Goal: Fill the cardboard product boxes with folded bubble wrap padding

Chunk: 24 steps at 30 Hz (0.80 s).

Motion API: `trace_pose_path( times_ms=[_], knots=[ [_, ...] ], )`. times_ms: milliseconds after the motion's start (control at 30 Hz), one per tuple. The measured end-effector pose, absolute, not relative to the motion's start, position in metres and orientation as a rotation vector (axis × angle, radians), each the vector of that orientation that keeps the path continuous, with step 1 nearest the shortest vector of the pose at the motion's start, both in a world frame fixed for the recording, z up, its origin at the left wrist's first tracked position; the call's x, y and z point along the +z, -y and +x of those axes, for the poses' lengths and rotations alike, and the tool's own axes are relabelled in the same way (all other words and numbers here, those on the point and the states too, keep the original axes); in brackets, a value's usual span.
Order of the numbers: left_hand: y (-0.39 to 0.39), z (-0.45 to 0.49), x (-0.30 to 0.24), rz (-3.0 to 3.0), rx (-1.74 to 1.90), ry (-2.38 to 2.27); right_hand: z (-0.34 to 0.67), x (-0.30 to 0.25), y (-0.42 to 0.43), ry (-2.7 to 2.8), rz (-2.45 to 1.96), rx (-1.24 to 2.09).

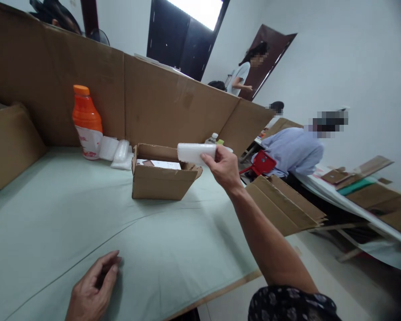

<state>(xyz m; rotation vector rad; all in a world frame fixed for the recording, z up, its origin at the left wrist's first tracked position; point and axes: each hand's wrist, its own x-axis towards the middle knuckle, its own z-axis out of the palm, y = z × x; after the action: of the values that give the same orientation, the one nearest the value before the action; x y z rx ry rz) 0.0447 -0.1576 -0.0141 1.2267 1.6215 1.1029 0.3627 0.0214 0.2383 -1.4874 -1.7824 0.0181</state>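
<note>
My right hand (224, 168) is stretched out over the right end of a small open cardboard box (160, 180) and pinches a white foam piece (195, 152), held level just above the box's rim. Inside the box a white card or packet shows. My left hand (94, 287) rests on the pale green table cover (87, 223) near the front edge, fingers loosely curled, nothing in it.
An orange bottle (87, 122) and white foam pads (117, 152) stand at the back by a tall cardboard wall (160, 102). Stacked flat cardboard (284, 203) lies at the table's right edge. A seated person (292, 149) and others are beyond it.
</note>
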Motion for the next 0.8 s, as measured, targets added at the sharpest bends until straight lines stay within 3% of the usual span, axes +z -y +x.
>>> trace_pose_path(
  times_ms=[167, 467, 800],
  knots=[
    [0.159, 0.049, -0.008, 1.232, 1.120, -1.595, 0.357, 0.245, -0.070, 2.148, -2.118, -0.133],
    [0.164, 0.063, 0.004, 1.255, 1.221, -1.625, 0.339, 0.245, -0.083, 2.371, -2.198, 0.053],
    [0.160, 0.056, -0.016, 1.334, 1.214, -1.623, 0.323, 0.243, -0.095, 2.386, -2.363, -0.057]
  ],
)
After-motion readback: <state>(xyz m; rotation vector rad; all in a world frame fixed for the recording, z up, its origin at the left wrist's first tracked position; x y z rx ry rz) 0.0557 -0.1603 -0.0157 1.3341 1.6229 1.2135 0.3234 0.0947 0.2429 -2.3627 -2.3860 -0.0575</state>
